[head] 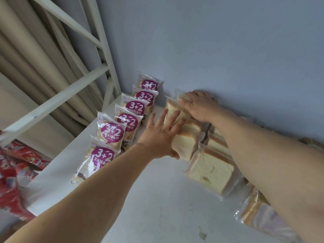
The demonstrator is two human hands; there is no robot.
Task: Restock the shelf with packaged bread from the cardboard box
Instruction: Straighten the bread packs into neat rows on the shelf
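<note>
A row of clear-wrapped plain bread packs (pixel 208 167) leans along the blue wall on the white shelf (pixel 149 199). My right hand (pixel 199 106) lies flat on top of the far pack (pixel 172 106), against the wall. My left hand (pixel 161 135) presses with spread fingers on the front faces of the far packs. Neither hand grips a pack. A second row of several bread packs with purple "3+2" labels (pixel 112 132) stands to the left. The cardboard box is out of view.
A white shelf frame with cross bars (pixel 57 95) rises at the left, with beige curtains (pixel 26 55) behind it. Red printed packaging (pixel 15 172) lies below the shelf's left edge. The blue wall (pixel 228 50) backs the shelf.
</note>
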